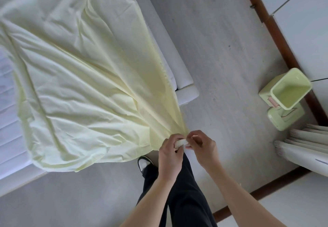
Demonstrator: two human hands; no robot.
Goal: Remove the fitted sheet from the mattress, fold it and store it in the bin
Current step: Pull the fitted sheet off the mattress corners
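We see a pale yellow fitted sheet (85, 77), soft and creased, spread loosely over the white quilted mattress (7, 120) and drawn off its near corner into a tight gather. Our left hand (169, 151) and right hand (204, 146) meet at that gather, fingers curled and pinching the bunched fabric between them. Well to the right of the mattress, a light green plastic bin (288, 92), boxy with rounded corners, stands open on the grey floor (221, 49). No writing is readable.
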